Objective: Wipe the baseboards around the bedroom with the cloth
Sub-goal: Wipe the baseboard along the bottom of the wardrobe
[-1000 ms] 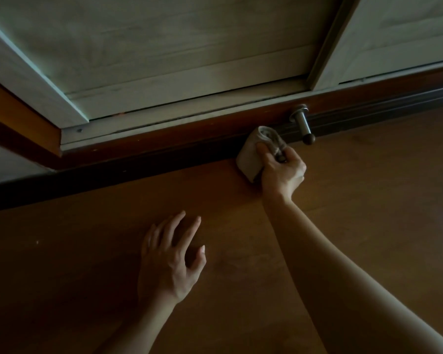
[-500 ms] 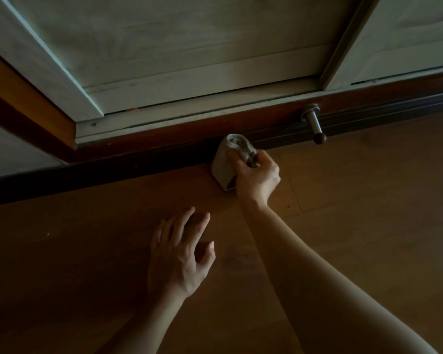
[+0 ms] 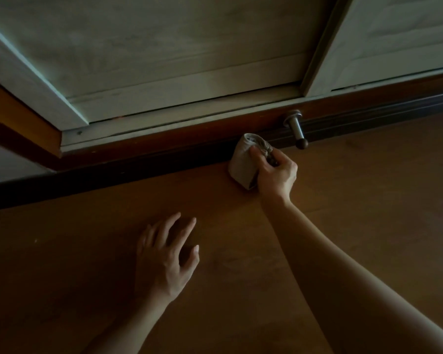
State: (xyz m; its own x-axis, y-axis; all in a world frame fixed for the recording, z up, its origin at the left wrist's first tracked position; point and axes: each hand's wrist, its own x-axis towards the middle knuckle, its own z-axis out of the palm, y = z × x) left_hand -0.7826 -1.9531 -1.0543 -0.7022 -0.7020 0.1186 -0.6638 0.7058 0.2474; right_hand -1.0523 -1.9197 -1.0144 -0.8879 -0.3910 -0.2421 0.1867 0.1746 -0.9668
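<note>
Gripping the cloth (image 3: pixel 242 164) against the baseboard (image 3: pixel 164 159) just left of the doorstop (image 3: pixel 297 130), right hand (image 3: pixel 276 176); left hand (image 3: pixel 168 259) spread open on the floor (image 3: pixel 368 200).

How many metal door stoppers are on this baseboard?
1: a silver cylindrical door stopper juts from the dark wooden baseboard, just right of the bunched grey cloth the right hand grips. Others may lie outside view.

Cloth (image 3: pixel 242 163) soft, crumpled; baseboard (image 3: pixel 138 163) dark wood; doorstop (image 3: pixel 296 129) brushed metal.
</note>
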